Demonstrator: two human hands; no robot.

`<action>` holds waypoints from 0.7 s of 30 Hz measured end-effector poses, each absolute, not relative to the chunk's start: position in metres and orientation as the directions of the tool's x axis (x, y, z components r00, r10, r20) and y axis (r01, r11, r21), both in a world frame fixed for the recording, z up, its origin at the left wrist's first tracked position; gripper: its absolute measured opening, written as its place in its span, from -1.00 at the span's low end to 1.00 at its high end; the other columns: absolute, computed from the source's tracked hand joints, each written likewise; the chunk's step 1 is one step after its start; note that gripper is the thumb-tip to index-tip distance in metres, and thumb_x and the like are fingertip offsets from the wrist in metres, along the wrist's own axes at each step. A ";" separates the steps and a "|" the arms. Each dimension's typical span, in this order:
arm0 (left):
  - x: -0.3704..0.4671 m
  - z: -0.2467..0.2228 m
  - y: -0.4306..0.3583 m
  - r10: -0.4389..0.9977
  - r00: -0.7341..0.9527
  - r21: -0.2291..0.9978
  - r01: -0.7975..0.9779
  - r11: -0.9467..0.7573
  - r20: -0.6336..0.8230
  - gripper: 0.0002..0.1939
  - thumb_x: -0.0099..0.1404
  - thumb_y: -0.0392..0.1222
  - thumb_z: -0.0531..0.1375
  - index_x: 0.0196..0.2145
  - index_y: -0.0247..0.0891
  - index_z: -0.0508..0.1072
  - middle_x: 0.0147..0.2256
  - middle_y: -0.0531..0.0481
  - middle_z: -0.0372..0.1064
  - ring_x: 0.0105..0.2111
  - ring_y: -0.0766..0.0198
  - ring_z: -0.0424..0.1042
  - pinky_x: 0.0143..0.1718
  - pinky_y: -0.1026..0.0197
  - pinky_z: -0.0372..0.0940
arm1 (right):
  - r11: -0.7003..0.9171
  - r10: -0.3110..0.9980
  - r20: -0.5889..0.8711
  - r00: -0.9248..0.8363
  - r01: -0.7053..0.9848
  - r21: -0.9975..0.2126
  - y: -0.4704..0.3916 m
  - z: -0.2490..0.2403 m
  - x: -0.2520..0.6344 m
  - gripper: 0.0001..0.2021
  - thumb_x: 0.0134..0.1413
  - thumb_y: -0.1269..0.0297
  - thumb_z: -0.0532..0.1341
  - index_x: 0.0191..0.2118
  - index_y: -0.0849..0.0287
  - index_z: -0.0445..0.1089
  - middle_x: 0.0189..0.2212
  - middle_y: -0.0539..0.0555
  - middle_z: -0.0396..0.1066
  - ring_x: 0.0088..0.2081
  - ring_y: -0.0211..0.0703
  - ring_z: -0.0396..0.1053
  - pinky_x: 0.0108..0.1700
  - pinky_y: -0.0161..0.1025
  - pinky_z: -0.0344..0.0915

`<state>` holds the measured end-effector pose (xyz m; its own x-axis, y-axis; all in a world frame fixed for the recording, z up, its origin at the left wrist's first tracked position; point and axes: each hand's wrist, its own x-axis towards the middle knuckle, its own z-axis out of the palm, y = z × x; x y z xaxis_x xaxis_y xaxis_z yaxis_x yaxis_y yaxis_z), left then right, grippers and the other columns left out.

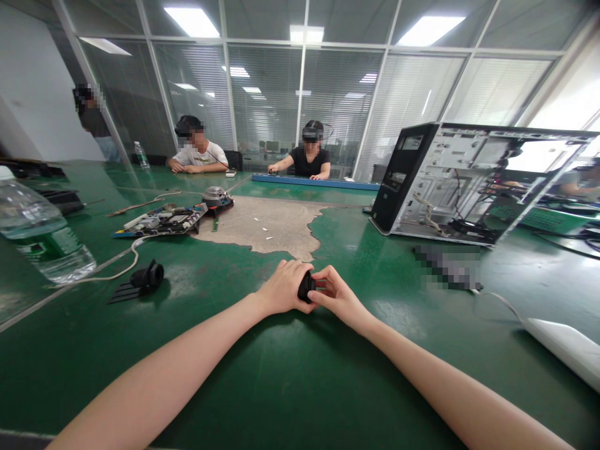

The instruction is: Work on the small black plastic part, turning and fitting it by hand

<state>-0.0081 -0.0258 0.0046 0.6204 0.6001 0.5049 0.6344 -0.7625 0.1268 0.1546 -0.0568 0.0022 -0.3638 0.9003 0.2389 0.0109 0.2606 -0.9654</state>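
Just above the green table, my left hand (285,286) is wrapped round a small black part (307,286), covering most of it. Its visible face is dark and rounded; its exact kind I cannot make out. From the other side, my right hand (336,297) pinches the same part between thumb and fingers. To the left on the table lies another black plastic part (146,276) with a round opening and flat prongs. Beyond my hands is a bare beige patch (262,228) in the table's green covering.
A water bottle (40,231) stands at the left. Behind it are a circuit board (162,220) and a fan-like cooler (217,197). At the right stand an open computer case (403,178) and a white power bank (565,350) with a cable. Two people sit across the table.
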 end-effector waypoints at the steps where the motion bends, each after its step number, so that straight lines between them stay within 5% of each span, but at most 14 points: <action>1: -0.008 0.005 -0.026 0.599 0.619 0.128 0.633 -0.763 0.508 -0.45 -0.10 0.00 0.20 -0.16 -0.28 0.18 -0.25 -0.11 0.25 -0.23 0.07 0.24 -0.24 0.10 0.07 | 0.263 0.903 0.241 -0.356 0.015 -0.965 -0.057 0.003 0.154 -0.70 -0.15 0.22 0.26 -0.33 0.10 0.11 -0.37 -0.06 0.23 -0.34 -0.27 0.32 -0.32 -0.27 0.30; 11: -0.007 0.006 -0.027 0.600 0.613 0.136 0.632 -0.763 0.514 -0.43 -0.08 0.02 0.19 -0.14 -0.29 0.17 -0.25 -0.12 0.26 -0.25 0.08 0.25 -0.24 0.10 0.08 | 0.298 0.913 0.250 -0.324 0.106 -0.949 -0.056 0.005 0.155 -0.69 -0.12 0.26 0.23 -0.21 0.13 0.17 -0.23 0.05 0.24 -0.16 -0.17 0.26 -0.17 -0.18 0.29; 21: -0.007 0.005 -0.026 0.597 0.620 0.120 0.636 -0.763 0.510 -0.44 -0.10 -0.02 0.20 -0.15 -0.30 0.17 -0.24 -0.11 0.25 -0.24 0.08 0.25 -0.25 0.11 0.07 | 0.265 0.895 0.243 -0.373 0.008 -0.964 -0.057 0.001 0.156 -0.69 -0.15 0.23 0.26 -0.31 0.09 0.11 -0.32 -0.03 0.24 -0.30 -0.24 0.31 -0.30 -0.25 0.30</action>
